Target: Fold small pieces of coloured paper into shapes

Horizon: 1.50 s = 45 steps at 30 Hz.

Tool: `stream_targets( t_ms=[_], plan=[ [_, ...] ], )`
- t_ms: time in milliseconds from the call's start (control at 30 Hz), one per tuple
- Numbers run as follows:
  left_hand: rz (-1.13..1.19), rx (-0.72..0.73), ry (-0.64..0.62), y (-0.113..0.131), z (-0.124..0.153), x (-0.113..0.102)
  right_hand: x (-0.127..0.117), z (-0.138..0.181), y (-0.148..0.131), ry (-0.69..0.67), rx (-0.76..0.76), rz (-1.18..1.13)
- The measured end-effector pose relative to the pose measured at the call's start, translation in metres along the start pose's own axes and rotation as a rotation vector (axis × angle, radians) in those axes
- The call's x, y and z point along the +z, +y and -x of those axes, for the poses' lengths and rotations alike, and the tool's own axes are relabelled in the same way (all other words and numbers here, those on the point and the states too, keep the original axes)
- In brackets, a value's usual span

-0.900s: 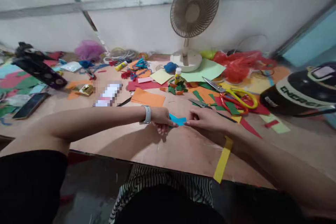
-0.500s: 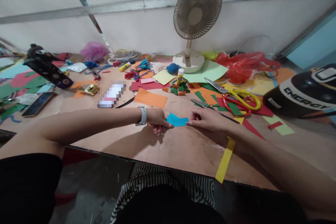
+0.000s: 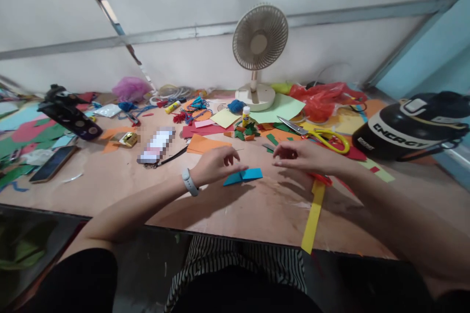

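Observation:
A folded blue paper (image 3: 243, 176) lies flat on the brown table (image 3: 257, 210) in front of me. My left hand (image 3: 215, 164), with a white band on the wrist, hovers just above the paper's left end, fingers loosely bent and apart, holding nothing. My right hand (image 3: 304, 156) is lifted a little to the right of the paper, clear of it, fingers loosely bent and pointing left, also holding nothing. A yellow paper strip (image 3: 312, 217) runs from under my right wrist over the table's front edge.
Behind the hands lie an orange sheet (image 3: 205, 144), paper scraps, a glue stick (image 3: 246, 116), yellow-handled scissors (image 3: 332, 138) and metal scissors (image 3: 291, 125). A fan (image 3: 260, 54) stands at the back. A black helmet (image 3: 414, 124) sits right, a phone (image 3: 53, 163) left.
Both hands have let go of the blue paper and lifted off it; it now lies on the table. The camera has tilted up and moved back slightly.

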State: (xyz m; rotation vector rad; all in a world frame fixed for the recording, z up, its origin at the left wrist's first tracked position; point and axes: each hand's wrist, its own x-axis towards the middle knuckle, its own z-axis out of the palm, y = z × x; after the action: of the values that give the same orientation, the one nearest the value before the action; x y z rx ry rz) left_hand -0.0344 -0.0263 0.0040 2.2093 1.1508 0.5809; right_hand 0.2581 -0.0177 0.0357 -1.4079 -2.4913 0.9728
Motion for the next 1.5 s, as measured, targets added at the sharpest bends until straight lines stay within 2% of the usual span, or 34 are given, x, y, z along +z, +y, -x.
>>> stream_targets(
  t_ms=[33,100,200,333,500,667,800,933,1000,1133,1233,1333,1500],
  plan=[
    [-0.063,0.073,0.031,-0.001,0.000,0.004,-0.006,0.003,0.001,0.048,0.028,0.119],
    [-0.195,0.121,0.015,-0.005,-0.002,0.014,-0.012,0.007,0.008,0.117,0.124,0.349],
    [-0.260,0.113,-0.071,-0.010,-0.005,0.027,-0.008,0.007,0.023,0.060,0.247,0.508],
    [-0.167,0.098,-0.141,-0.011,-0.006,0.033,-0.001,0.005,0.035,0.028,0.216,0.397],
    [-0.004,0.002,-0.190,-0.016,-0.005,0.030,-0.002,0.000,0.040,-0.038,0.146,0.263],
    [-0.115,0.091,-0.139,-0.029,-0.006,0.020,0.000,-0.008,0.036,-0.028,0.106,0.284],
    [-0.023,0.053,-0.129,-0.036,0.000,0.014,0.004,-0.014,0.033,0.033,0.065,0.278],
    [0.029,0.051,-0.168,-0.037,0.004,0.013,0.007,-0.018,0.030,0.124,0.165,0.230],
    [0.032,0.061,-0.159,-0.036,0.004,0.013,0.007,-0.017,0.029,0.121,0.225,0.187],
    [0.029,0.084,-0.143,-0.038,0.004,0.013,0.012,-0.012,0.029,0.067,0.245,0.108],
    [0.023,0.096,-0.134,-0.039,0.005,0.014,0.020,-0.010,0.028,0.100,0.273,0.165],
    [0.032,0.091,-0.135,-0.038,0.005,0.014,0.029,-0.010,0.026,0.170,0.177,0.241],
    [0.029,0.079,-0.145,-0.036,0.005,0.013,0.033,-0.013,0.023,0.137,0.070,0.201]
  ],
)
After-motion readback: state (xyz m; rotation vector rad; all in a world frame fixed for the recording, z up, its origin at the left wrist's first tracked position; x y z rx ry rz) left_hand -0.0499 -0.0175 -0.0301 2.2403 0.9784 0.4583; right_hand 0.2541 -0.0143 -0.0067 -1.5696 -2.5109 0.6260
